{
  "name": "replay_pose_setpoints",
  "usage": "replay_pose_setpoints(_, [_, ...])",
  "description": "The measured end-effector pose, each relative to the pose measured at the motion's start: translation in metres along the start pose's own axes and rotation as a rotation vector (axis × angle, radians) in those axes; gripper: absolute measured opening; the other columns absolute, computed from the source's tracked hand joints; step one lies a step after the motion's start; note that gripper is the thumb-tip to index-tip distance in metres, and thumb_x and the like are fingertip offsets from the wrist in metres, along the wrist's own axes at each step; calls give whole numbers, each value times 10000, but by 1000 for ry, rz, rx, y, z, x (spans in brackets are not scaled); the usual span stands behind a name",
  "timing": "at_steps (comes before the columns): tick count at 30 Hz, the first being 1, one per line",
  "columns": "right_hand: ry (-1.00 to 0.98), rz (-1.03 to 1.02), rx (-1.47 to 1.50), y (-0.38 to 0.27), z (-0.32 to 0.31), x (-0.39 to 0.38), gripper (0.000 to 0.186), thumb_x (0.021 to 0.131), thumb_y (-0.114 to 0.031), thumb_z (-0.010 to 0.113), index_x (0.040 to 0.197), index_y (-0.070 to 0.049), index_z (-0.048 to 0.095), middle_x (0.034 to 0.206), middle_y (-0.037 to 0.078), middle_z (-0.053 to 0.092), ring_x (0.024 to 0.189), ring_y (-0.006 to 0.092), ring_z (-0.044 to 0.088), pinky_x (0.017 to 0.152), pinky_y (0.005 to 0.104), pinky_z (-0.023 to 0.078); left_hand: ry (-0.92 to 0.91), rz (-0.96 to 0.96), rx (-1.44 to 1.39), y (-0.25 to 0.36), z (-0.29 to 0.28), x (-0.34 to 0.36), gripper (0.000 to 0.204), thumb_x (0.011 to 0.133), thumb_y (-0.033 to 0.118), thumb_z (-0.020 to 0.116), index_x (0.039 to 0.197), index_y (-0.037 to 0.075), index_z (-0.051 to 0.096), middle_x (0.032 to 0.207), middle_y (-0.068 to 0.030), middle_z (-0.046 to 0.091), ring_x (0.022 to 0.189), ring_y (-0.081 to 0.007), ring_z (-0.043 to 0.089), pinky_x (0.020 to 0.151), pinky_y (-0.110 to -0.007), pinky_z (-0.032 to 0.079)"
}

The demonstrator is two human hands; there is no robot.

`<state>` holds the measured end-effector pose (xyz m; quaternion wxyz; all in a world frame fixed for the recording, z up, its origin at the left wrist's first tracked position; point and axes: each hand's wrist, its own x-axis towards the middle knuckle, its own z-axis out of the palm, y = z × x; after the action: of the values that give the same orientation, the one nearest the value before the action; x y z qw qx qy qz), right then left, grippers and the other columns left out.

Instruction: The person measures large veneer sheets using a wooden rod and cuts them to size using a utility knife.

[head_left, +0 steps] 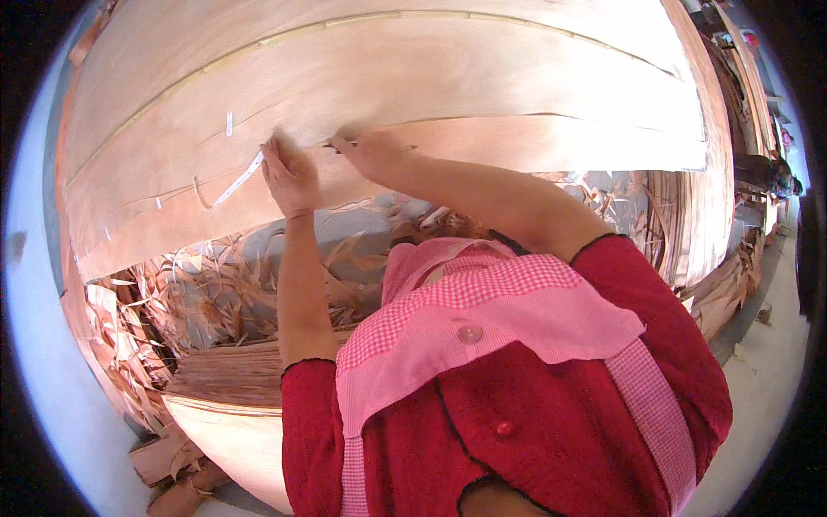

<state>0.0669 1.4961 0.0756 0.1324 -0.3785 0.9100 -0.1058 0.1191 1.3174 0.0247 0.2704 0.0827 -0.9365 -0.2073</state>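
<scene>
A wide sheet of pale wood veneer [448, 77] lies in front of me, with a long split along its near part. My left hand [291, 177] is over the veneer, its thumb and fingers pinched on one end of a white paper tape strip [238, 183]. The strip slants down to the left, with a thin brown curl of veneer [201, 193] beside its far end. Just right of it, my right hand [375, 155] is closed around a thin dark tool, whose ends stick out at both sides; its exact kind is hidden. A short white tape piece [229, 124] sticks to the sheet.
A narrow yellowish strip [327, 26] crosses the far part of the veneer. Below the near edge lie tangled veneer scraps [228, 289] and a stack of veneer sheets [233, 379]. More stacked veneer [668, 224] stands at the right.
</scene>
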Motion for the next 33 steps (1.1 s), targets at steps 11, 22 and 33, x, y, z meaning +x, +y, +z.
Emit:
replay_pose_setpoints(11, [185,-37,-120,106,2,-63,385,809,-134,433,1185,-216,449,1141,84,493,749,289,612,565,385,510,-162,-132,-257,132,69,-12,567,799,47,460,1296,-51,205,1318,-185,332,1231,-311,289,1023,-402,187])
replay_pose_setpoints(22, [-3,112,-132,243,-57,-195,410,821,-130,414,1206,-272,435,1065,95,547,699,278,614,556,379,508,-183,-84,-293,226,122,-31,544,872,219,355,1313,-49,185,1338,-196,284,1251,-315,251,1034,-406,157])
replay_pose_setpoints(33, [41,119,-57,398,-77,-335,401,810,-104,432,1191,-226,443,1184,41,486,777,274,611,619,372,514,-198,-70,-127,341,154,-54,644,746,165,478,1304,-22,219,1338,-179,297,1251,-307,259,1037,-440,128])
